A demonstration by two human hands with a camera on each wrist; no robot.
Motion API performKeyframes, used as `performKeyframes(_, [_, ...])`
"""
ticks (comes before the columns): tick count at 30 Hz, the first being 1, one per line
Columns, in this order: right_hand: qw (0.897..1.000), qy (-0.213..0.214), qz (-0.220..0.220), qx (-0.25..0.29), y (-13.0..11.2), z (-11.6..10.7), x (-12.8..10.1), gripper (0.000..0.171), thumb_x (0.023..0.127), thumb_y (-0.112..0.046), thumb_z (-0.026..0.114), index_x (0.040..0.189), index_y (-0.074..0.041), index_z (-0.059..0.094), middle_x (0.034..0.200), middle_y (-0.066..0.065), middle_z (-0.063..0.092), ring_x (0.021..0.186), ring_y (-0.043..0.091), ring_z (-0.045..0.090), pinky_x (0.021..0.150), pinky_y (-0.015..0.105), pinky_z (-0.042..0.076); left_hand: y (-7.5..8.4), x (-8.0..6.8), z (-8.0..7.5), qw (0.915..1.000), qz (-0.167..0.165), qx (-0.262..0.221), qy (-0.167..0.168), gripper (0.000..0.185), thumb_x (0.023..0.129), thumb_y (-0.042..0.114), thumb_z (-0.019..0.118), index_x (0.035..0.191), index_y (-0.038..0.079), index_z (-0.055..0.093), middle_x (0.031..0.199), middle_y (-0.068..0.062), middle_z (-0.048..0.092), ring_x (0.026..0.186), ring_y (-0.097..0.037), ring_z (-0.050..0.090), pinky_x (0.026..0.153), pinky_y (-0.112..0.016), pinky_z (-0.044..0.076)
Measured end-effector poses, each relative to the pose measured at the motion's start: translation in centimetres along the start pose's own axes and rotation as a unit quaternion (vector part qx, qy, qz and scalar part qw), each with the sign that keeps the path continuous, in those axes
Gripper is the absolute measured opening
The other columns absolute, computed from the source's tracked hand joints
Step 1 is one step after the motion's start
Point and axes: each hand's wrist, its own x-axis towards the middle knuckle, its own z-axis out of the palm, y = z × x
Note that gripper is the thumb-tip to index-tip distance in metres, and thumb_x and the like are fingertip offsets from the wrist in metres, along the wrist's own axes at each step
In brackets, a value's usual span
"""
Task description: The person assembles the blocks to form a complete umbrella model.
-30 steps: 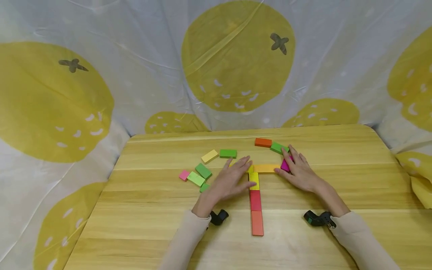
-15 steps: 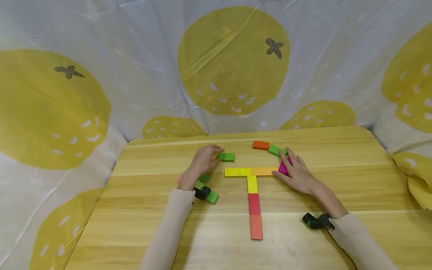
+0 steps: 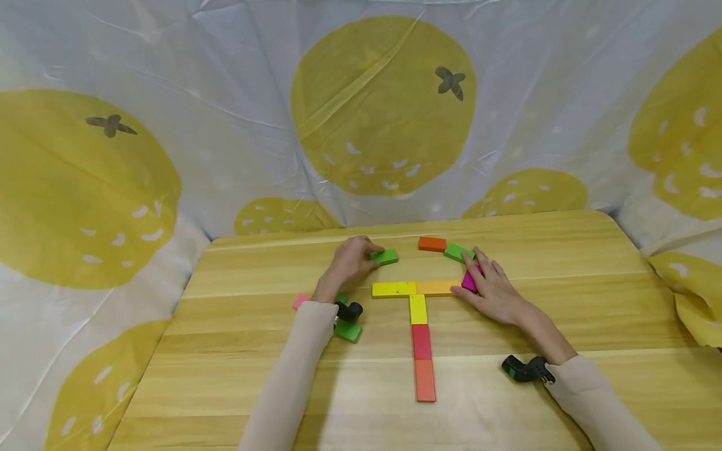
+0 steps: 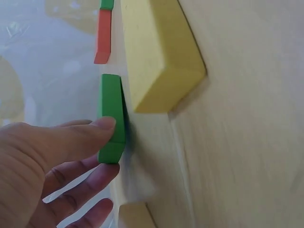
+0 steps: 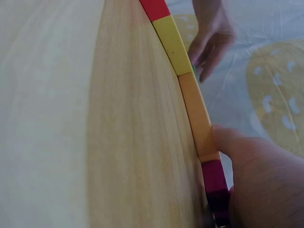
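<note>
My left hand (image 3: 369, 255) reaches to the back of the table and pinches the near end of a green block (image 3: 386, 256). In the left wrist view the thumb (image 4: 90, 134) lies on that green block (image 4: 112, 116), beside a pale yellow block (image 4: 159, 52). My right hand (image 3: 478, 279) lies flat by the right end of a T of blocks. Its fingers cover a magenta block (image 3: 469, 281) and its thumb (image 5: 251, 166) touches the orange bar (image 5: 194, 111). The T has a yellow bar (image 3: 393, 289), an orange bar (image 3: 434, 287) and a stem (image 3: 422, 341) of yellow, red and orange.
An orange-red block (image 3: 432, 243) and a green block (image 3: 457, 252) lie behind my right hand. A pink block (image 3: 301, 302) and another green block (image 3: 348, 331) lie by my left wrist. The wooden table (image 3: 564, 282) is backed by a draped cloth with yellow fruit prints.
My left hand left the T's crossbar and went left and back to the green block, which has turned slightly. My right hand has stayed on the magenta block.
</note>
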Motion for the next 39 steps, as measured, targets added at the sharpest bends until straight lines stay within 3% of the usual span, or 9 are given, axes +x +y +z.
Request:
performKeyframes(9, [1.000,-0.005,0.001,-0.003,0.0,0.0,0.0,0.089,0.095,-0.057,0.047,0.156,-0.010,0.002,0.161,0.023,-0.005,0.148,0.044,0.004,0.120,0.057,0.003,0.3,2.2,1.0,0.9978,-0.022,-0.062,0.007,0.035,0.079,0.015,0.079,0.113,0.012,0.073,0.104,-0.006,0.070,0.087,-0.019,0.064,0.076,-0.030,0.053])
performKeyframes(16, [1.000,-0.008,0.002,-0.002,-0.1,-0.1,0.0,0.088,0.096,-0.057,0.046,0.156,-0.010,0.002,0.161,0.023,-0.006,0.148,0.044,0.003,0.120,0.057,0.003,1.2,3.3,1.6,0.9982,-0.021,-0.057,-0.004,0.035,0.079,0.019,0.080,0.112,0.012,0.074,0.107,-0.007,0.068,0.089,-0.019,0.065,0.076,-0.028,0.053])
performKeyframes(24, [1.000,-0.005,-0.003,-0.006,-0.1,-0.1,0.1,0.089,0.095,-0.056,0.048,0.156,-0.009,0.003,0.161,0.024,-0.003,0.148,0.045,0.005,0.119,0.058,0.004,1.4,3.9,2.0,0.9969,-0.019,-0.076,0.002,0.035,0.076,0.017,0.082,0.110,0.012,0.074,0.105,-0.006,0.070,0.082,-0.017,0.062,0.071,-0.025,0.051])
performKeyframes(39, [1.000,-0.007,0.002,-0.005,-0.1,-0.1,0.1,0.089,0.095,-0.057,0.047,0.156,-0.011,0.002,0.161,0.023,-0.005,0.148,0.046,0.005,0.119,0.058,0.004,1.3,4.2,2.3,0.9971,-0.011,-0.075,-0.003,0.036,0.076,0.019,0.082,0.111,0.012,0.074,0.104,-0.006,0.069,0.084,-0.016,0.063,0.072,-0.024,0.052])
